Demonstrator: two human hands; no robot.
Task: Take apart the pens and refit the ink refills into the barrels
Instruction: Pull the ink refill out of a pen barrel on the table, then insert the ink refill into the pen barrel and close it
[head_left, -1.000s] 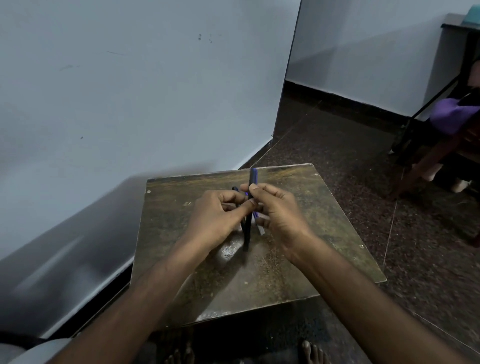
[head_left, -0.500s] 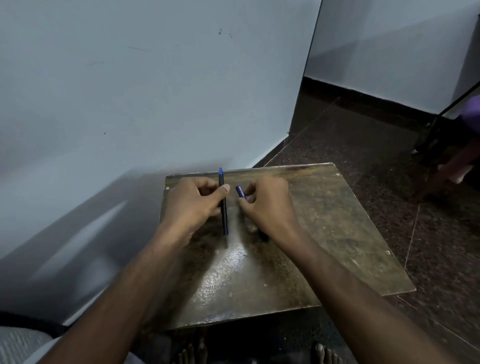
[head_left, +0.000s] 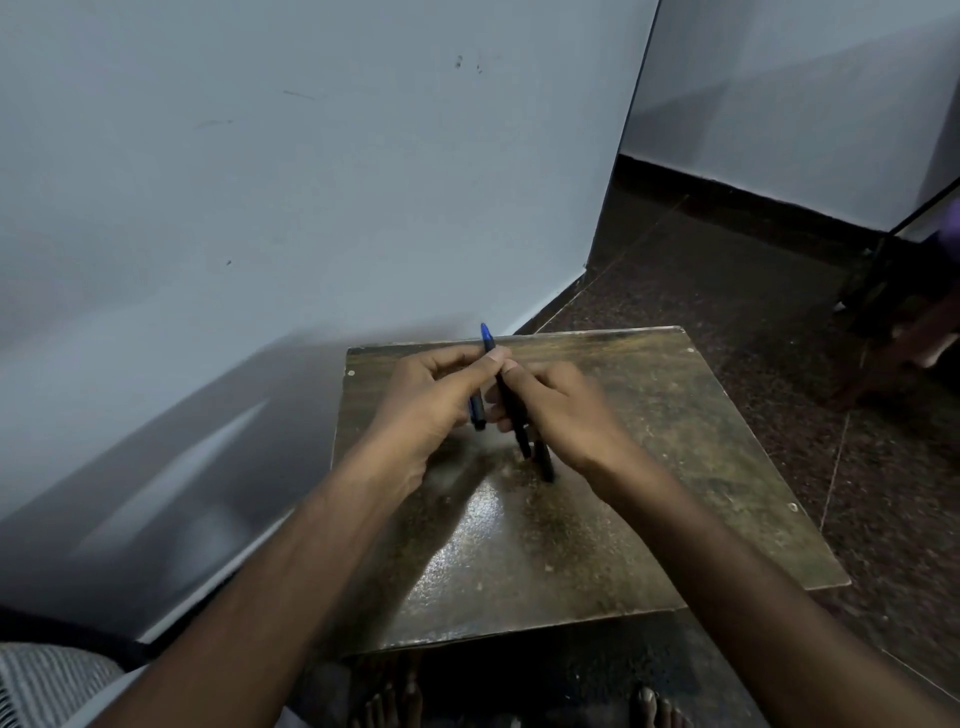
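Over the far part of a worn wooden board (head_left: 649, 467) my two hands meet. My left hand (head_left: 431, 400) pinches a dark pen with a blue end (head_left: 487, 338) near its top, between thumb and forefinger. A short blue and black piece (head_left: 477, 413) pokes out below that hand's fingers. My right hand (head_left: 561, 415) is closed around the same pen's black barrel (head_left: 511, 410) lower down. A second black pen part (head_left: 545, 465) sticks out under the right hand, close to the board. Whether it touches the board is unclear.
The board stands beside a pale wall (head_left: 260, 182) on the left. Dark speckled floor (head_left: 753, 291) runs behind and to the right. Dark furniture legs (head_left: 883, 291) stand at the far right. Bare feet (head_left: 649, 706) show below the board's near edge.
The hands were apart half a second ago, each with its own piece; now they have come together on the blue-ended pen. The view has also shifted a little.
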